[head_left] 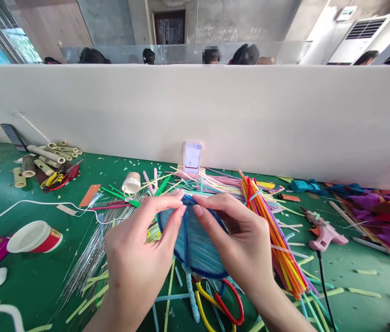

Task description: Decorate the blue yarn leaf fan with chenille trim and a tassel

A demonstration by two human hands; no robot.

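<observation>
My left hand (146, 249) and my right hand (236, 240) both pinch the top edge of a blue round fan (198, 246), thumbs and forefingers almost touching. The fan has a dark blue rim, a dark blue centre rib and light blue strands across its face. Its wrapped light blue handle (191, 295) points down toward me. Below it on the table lie scissors (231, 304) with red and yellow handles, partly covered by the fan. My right hand hides part of the fan's right side.
Orange and purple pipe cleaners (274, 235) lie in a bundle at right, near a pink glue gun (328, 235). Thin metal wires (87, 258) spread at left, beyond a paper cup (35, 237). A phone (192, 157) leans against the white partition (195, 106). Bamboo pieces (54, 154) sit at far left.
</observation>
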